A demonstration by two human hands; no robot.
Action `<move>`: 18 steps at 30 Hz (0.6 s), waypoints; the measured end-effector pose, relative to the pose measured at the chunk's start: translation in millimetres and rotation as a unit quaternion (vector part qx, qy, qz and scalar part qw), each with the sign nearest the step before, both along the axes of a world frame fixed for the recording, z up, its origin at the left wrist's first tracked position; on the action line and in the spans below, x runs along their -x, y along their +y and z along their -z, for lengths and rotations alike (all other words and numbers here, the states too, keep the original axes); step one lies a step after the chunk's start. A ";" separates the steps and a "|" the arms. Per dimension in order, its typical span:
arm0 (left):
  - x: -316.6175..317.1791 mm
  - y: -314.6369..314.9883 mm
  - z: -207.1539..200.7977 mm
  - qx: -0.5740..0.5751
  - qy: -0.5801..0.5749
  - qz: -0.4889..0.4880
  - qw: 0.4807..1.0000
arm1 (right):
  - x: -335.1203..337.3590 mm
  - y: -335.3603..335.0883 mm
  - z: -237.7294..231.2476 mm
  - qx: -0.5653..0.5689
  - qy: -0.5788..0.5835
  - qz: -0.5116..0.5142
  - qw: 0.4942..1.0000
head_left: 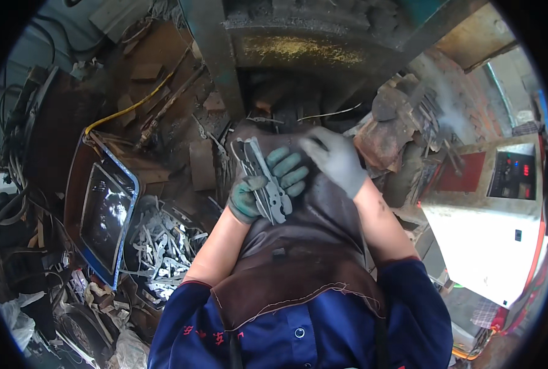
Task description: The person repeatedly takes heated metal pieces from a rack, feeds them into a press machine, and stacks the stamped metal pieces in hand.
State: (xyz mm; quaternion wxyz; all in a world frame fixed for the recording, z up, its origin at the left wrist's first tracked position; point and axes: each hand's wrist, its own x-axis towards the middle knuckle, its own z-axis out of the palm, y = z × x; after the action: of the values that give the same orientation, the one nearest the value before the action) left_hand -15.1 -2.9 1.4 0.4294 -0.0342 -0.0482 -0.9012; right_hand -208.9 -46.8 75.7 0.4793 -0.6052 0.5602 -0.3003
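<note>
My left hand [247,195], in a grey glove with a green palm, holds a stack of flat, notched metal pieces [265,178] in front of my brown apron. Its thumb lies over the near side of the stack, and the fingers show beyond it on the right. Just right of the stack is my right hand [338,161] in a pale grey glove. Motion smears its fingers, which point left toward the pieces without visibly touching them. Whether something small is in them I cannot make out.
Many similar metal pieces [166,249] lie heaped at my left, beside a blue-rimmed tray [132,209]. A white control box [486,240] with a lit display stands at my right. Ahead rises a dark metal frame [215,55], with rusty scrap [381,138] to its right.
</note>
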 end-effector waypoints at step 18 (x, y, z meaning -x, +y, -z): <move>-13.1 4.9 5.0 0.010 -0.041 0.095 0.995 | 98.3 14.6 0.0 -0.108 -0.211 0.216 0.947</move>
State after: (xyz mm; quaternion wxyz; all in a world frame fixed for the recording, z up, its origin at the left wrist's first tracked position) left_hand -2.0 2.1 -3.6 0.3391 -0.0063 -0.0715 -0.9380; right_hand -307.2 -32.2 75.7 0.5723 -0.3373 0.5929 -0.4551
